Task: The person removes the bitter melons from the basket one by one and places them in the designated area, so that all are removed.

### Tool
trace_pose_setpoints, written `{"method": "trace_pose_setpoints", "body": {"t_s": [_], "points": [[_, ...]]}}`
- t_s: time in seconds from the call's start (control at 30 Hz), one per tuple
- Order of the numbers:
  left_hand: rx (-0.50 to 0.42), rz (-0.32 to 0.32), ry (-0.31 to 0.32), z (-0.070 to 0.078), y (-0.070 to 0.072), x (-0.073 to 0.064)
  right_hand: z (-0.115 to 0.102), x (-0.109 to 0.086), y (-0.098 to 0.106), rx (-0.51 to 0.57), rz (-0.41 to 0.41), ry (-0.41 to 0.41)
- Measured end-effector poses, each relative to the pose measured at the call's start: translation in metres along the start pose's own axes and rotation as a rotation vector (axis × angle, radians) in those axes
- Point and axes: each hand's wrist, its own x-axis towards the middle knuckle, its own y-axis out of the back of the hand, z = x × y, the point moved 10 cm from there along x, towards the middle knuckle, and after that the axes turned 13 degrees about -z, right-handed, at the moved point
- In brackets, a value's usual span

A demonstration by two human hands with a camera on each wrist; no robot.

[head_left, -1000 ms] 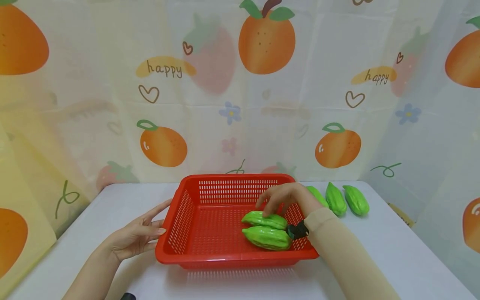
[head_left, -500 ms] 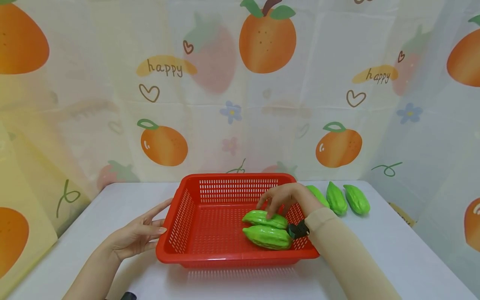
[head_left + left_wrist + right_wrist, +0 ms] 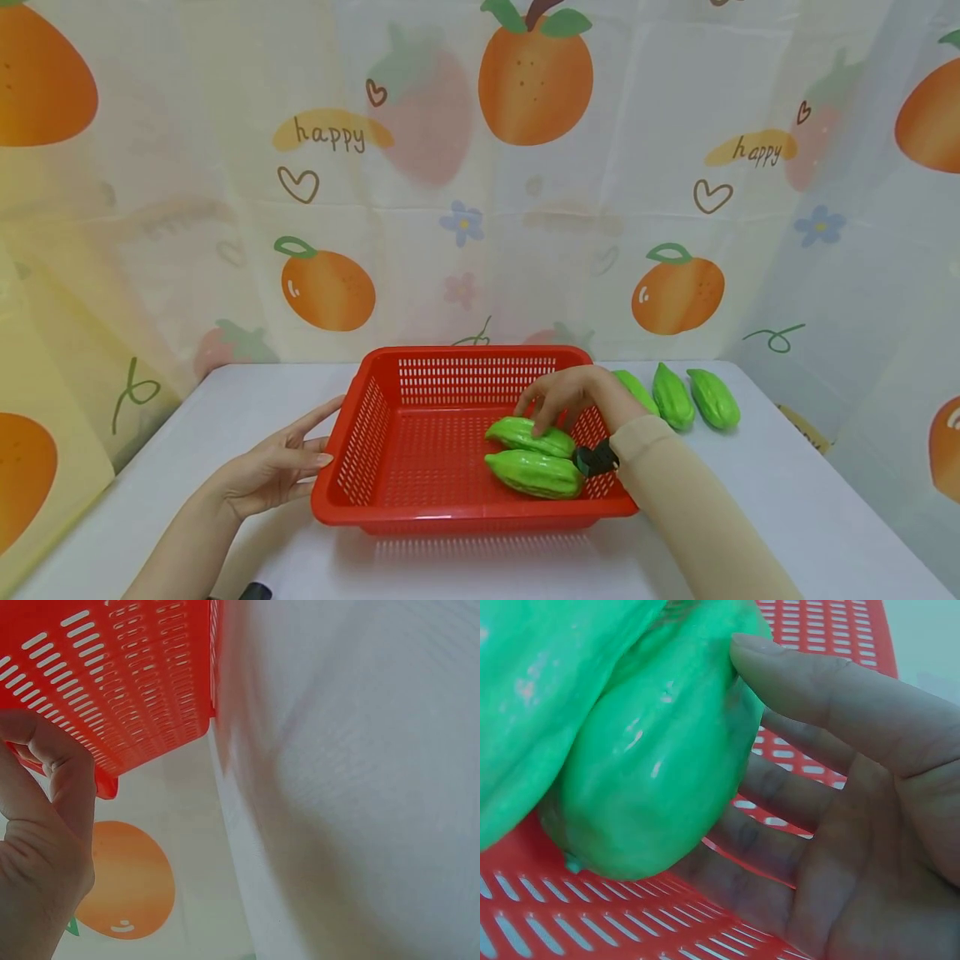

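A red plastic basket (image 3: 427, 515) with slotted walls stands mid-table. My left hand (image 3: 273, 471) holds its left rim, thumb over the edge and fingers against the outer wall (image 3: 142, 690). Two green, ridged bitter melons lie side by side in the basket's right half. My right hand (image 3: 562, 396) reaches in over the right rim and grips the rear bitter melon (image 3: 517, 433). In the right wrist view, the thumb presses on this melon (image 3: 660, 765) and the fingers pass behind it. The front bitter melon (image 3: 534, 475) lies right beside it, untouched by the fingertips.
To the right of the basket, three more bitter melons lie on the white table (image 3: 757, 500): one partly hidden behind my right wrist (image 3: 636, 392), one in the middle (image 3: 671, 398) and one outermost (image 3: 714, 400). A printed curtain (image 3: 480, 233) hangs behind the table.
The rear bitter melon's pointed left end has risen slightly, and my right fingers have settled further onto it. My left hand and the basket hold their place.
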Motion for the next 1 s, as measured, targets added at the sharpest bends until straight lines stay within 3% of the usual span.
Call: {"method": "trace_pose_setpoints", "body": {"t_s": [0.47, 1.0], "points": [[-0.013, -0.031, -0.006, 0.000, -0.002, 0.001, -0.002, -0.002, 0.003, 0.017, 0.030, 0.033], [-0.001, 0.001, 0.010, -0.001, 0.001, 0.000, -0.012, -0.009, 0.011, 0.048, 0.073, 0.098]]}}
